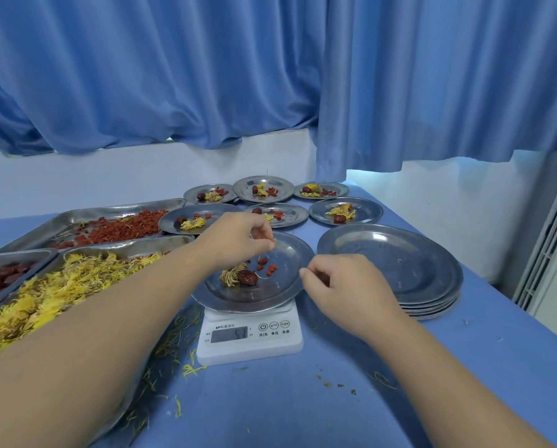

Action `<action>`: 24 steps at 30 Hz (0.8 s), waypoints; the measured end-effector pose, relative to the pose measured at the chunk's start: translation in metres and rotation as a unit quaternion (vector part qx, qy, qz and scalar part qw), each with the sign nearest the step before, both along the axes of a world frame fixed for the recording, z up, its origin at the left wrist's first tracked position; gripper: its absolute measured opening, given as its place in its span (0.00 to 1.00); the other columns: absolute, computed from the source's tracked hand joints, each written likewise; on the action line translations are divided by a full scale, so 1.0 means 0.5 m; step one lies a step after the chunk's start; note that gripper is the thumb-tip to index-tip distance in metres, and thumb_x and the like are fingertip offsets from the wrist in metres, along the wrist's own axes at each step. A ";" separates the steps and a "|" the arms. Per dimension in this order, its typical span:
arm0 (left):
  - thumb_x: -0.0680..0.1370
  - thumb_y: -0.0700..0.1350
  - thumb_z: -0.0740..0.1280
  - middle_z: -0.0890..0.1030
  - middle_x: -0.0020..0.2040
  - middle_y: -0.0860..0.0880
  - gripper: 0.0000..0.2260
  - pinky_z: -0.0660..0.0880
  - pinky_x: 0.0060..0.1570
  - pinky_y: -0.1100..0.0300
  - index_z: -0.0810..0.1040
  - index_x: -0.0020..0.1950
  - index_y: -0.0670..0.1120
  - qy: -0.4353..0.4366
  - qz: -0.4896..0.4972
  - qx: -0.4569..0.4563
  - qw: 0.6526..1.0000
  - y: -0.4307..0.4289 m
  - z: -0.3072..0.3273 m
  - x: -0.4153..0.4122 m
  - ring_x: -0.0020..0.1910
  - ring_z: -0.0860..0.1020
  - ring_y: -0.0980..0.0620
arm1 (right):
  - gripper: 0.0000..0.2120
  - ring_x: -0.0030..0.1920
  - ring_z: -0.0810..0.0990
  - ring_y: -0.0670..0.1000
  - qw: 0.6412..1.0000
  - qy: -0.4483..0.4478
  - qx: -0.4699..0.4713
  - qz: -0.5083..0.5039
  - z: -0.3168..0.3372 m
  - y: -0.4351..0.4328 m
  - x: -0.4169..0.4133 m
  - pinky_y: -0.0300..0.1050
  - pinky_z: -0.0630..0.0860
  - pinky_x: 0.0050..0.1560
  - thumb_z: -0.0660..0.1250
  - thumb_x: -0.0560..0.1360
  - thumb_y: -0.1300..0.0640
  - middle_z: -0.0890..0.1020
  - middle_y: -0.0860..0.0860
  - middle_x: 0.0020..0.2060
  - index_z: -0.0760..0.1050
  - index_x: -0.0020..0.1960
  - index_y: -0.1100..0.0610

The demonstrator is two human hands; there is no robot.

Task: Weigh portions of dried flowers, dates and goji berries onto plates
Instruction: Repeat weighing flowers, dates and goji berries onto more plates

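A steel plate [280, 286] sits on a white digital scale [249, 337] at the table's middle. On the plate lie a tuft of yellow dried flowers [230, 275], a dark red date [247, 277] and a few goji berries [267, 266]. My left hand [235, 239] hovers over the plate's left half, fingertips pinching thin flower strands. My right hand [345, 286] rests at the plate's right rim with its fingers curled; what it holds, if anything, is hidden. The scale's display shows digits, blurred.
Left of the scale stand trays of dried flowers [60, 286], goji berries [115, 229] and dates [2, 279]. Several filled plates [264, 189] sit behind the scale. A stack of bare plates [393, 266] is at the right. Loose petals litter the blue table [303, 399].
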State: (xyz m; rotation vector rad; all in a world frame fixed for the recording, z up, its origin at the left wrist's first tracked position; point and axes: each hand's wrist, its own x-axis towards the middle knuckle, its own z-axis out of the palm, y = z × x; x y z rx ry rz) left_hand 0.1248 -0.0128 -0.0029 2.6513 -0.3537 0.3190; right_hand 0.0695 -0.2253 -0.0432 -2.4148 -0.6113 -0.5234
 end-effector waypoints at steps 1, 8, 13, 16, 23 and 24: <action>0.76 0.52 0.69 0.80 0.38 0.58 0.04 0.68 0.35 0.65 0.80 0.41 0.58 -0.001 0.006 0.007 1.000 -0.001 0.000 -0.001 0.34 0.76 0.67 | 0.17 0.31 0.75 0.50 1.000 0.002 -0.002 0.000 -0.001 -0.001 0.001 0.48 0.73 0.32 0.60 0.77 0.47 0.76 0.50 0.27 0.72 0.34 0.54; 0.76 0.45 0.70 0.81 0.43 0.57 0.05 0.76 0.43 0.60 0.82 0.46 0.55 0.005 0.024 -0.010 1.000 0.005 -0.004 -0.009 0.45 0.79 0.58 | 0.16 0.31 0.76 0.50 1.000 0.009 -0.001 0.004 -0.010 0.001 0.004 0.46 0.74 0.32 0.61 0.77 0.47 0.77 0.49 0.27 0.73 0.34 0.54; 0.72 0.45 0.73 0.81 0.42 0.55 0.05 0.79 0.39 0.54 0.80 0.42 0.54 -0.004 0.038 -0.028 0.999 -0.001 -0.003 -0.010 0.41 0.80 0.52 | 0.16 0.31 0.75 0.49 1.000 0.006 -0.008 0.006 -0.014 0.004 0.006 0.44 0.71 0.31 0.61 0.77 0.47 0.76 0.49 0.27 0.73 0.34 0.55; 0.70 0.48 0.75 0.80 0.39 0.54 0.06 0.70 0.34 0.64 0.79 0.41 0.54 -0.011 0.038 -0.035 0.999 -0.005 0.000 -0.008 0.37 0.77 0.57 | 0.15 0.31 0.75 0.48 1.000 0.008 -0.007 0.009 -0.014 0.003 0.007 0.44 0.70 0.30 0.61 0.76 0.47 0.75 0.47 0.26 0.73 0.34 0.53; 0.76 0.56 0.67 0.82 0.40 0.56 0.09 0.71 0.38 0.64 0.82 0.43 0.52 0.026 0.026 -0.033 0.999 -0.003 -0.008 -0.007 0.40 0.78 0.62 | 0.14 0.32 0.76 0.48 1.000 0.011 -0.009 0.014 -0.014 0.003 0.007 0.46 0.74 0.33 0.61 0.77 0.47 0.77 0.47 0.27 0.76 0.36 0.52; 0.77 0.58 0.64 0.82 0.42 0.55 0.12 0.73 0.40 0.61 0.82 0.44 0.52 0.032 0.027 -0.043 0.998 -0.002 -0.007 -0.008 0.42 0.79 0.60 | 0.14 0.32 0.76 0.48 1.000 0.012 -0.011 0.015 -0.014 0.004 0.007 0.46 0.74 0.33 0.61 0.77 0.47 0.77 0.47 0.27 0.76 0.36 0.52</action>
